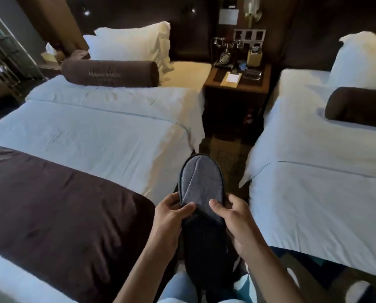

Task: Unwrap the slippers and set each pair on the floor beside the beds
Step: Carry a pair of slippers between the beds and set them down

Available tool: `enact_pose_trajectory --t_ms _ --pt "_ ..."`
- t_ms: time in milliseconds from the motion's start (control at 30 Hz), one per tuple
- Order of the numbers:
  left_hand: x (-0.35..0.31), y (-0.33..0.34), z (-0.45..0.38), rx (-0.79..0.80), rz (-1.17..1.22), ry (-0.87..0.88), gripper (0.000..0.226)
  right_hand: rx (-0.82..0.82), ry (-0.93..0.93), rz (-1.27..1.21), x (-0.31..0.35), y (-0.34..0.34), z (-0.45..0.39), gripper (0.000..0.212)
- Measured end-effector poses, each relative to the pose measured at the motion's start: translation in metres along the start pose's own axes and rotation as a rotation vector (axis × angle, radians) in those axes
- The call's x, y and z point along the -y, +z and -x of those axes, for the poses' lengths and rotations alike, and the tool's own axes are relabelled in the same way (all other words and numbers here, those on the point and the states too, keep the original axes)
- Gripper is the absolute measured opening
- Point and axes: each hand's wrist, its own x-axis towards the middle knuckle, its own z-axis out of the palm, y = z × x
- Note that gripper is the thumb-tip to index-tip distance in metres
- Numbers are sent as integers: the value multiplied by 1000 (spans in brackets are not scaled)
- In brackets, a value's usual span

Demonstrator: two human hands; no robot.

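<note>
A grey felt slipper [201,182] with dark edging points away from me, held up in the gap between two beds. My left hand [171,217] grips its left side, thumb on the grey upper. My right hand [235,219] grips its right side, thumb also on the upper. The slipper's dark heel part runs down between my wrists; whether a second slipper lies under it I cannot tell. No wrapping shows on it. The left bed [90,132] and the right bed [314,171] flank a strip of dark carpet floor [224,154].
A wooden nightstand [237,92] with an old-style telephone [225,55] and a notepad closes the far end of the aisle. Brown bolsters [110,73] and white pillows lie on both beds. A brown runner [58,211] covers the left bed's foot.
</note>
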Motion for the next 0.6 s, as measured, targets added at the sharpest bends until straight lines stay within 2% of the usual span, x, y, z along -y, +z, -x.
enact_pose_trajectory --t_ms 367,600 --pt "-63 52 -196 209 -58 -64 31 -264 27 -58 63 5 -165 101" --pt "-127 81 -312 313 -80 -94 31 -317 42 -150 119 16 -275 113"
